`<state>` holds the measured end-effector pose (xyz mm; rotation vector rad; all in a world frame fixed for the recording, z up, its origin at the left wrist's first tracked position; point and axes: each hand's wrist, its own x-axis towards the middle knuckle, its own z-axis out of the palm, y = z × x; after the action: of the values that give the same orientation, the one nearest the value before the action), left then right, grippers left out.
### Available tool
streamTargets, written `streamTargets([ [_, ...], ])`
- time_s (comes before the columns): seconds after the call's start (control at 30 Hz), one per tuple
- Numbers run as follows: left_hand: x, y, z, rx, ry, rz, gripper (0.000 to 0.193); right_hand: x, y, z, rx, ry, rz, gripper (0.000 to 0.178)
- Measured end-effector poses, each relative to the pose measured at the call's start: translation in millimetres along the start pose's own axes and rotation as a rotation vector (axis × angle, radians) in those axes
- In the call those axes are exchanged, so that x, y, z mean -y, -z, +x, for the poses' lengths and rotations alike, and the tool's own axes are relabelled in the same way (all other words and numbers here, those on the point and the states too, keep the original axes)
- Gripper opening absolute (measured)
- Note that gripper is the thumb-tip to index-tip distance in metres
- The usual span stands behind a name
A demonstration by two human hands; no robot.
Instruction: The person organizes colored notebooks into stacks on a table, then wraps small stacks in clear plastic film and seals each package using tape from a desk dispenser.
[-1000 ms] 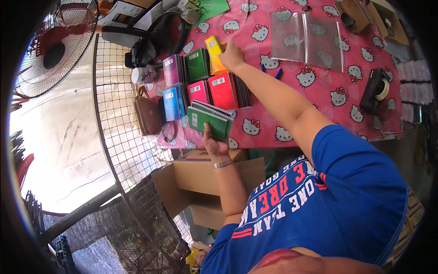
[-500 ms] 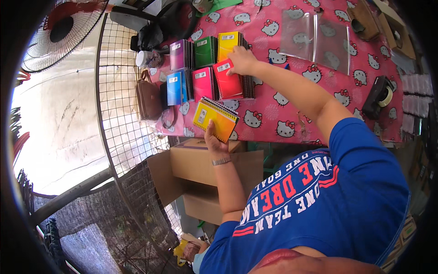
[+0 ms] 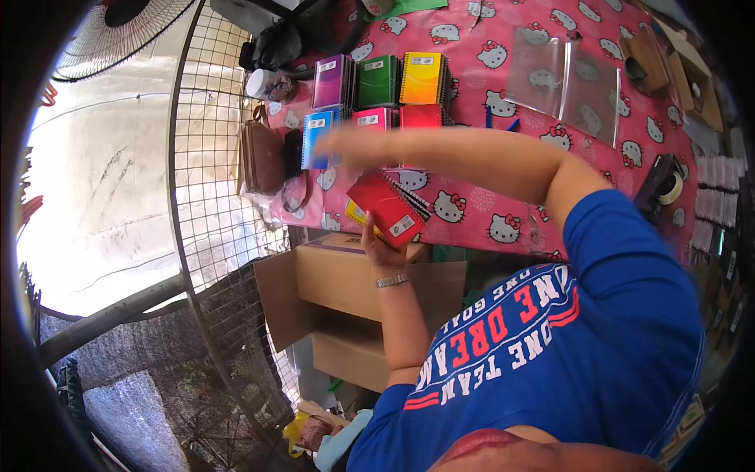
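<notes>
My left hand (image 3: 384, 252) grips small spiral notebooks from below, near the table's front edge. A red spiral notebook (image 3: 385, 208) lies on top, turned at an angle, with a yellow notebook (image 3: 355, 212) showing beneath it. My right hand (image 3: 344, 148) is smeared by motion over the blue notebook stack (image 3: 316, 124); its fingers cannot be made out. In the far row stand the purple stack (image 3: 330, 82), green stack (image 3: 376, 82) and yellow stack (image 3: 421, 77). Nearer, the pink stack (image 3: 370, 119) and red stack (image 3: 421, 116) are partly hidden by my right forearm.
Pink patterned cloth covers the table (image 3: 503, 197). Clear plastic sleeves (image 3: 562, 82), blue pens (image 3: 501, 120) and a tape dispenser (image 3: 662, 185) lie to the right. A brown bag (image 3: 263, 157) and white jar (image 3: 263, 84) stand left, beside wire mesh. An open cardboard box (image 3: 338, 275) sits below the table edge.
A red notebook now lies on the yellow one in my left hand. My right hand has moved left from the red stack to the blue stack. The whole view has shifted slightly.
</notes>
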<state>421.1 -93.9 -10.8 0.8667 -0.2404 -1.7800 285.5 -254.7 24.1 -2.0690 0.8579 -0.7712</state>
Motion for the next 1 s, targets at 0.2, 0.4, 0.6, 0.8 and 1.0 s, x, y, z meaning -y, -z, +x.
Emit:
streamTargets([
  [0.2,-15.9,18.9,-6.1,-0.138,-0.031,0.009,0.048,-71.7,26.2,-10.8,-0.222,-0.495,-0.518,0.051],
  [0.4,-31.3,38.8,-4.0,-0.243,-0.093,0.160,0.069,8.8,60.5,21.1,-0.162,-0.010,-0.102,0.046],
  [0.6,-43.0,19.5,-7.7,-0.027,-0.239,-0.094,0.075,0.9,7.9,66.4,-0.293,-0.541,0.029,0.061],
  [0.8,-34.7,44.2,-28.2,-0.186,-0.202,0.039,0.047,-31.6,-63.0,73.2,-0.792,-0.922,0.012,0.052],
  [1.0,-20.7,35.9,-28.7,-0.157,-0.109,0.060,0.053,-25.6,-29.0,52.6,-0.861,-0.572,0.322,0.053],
])
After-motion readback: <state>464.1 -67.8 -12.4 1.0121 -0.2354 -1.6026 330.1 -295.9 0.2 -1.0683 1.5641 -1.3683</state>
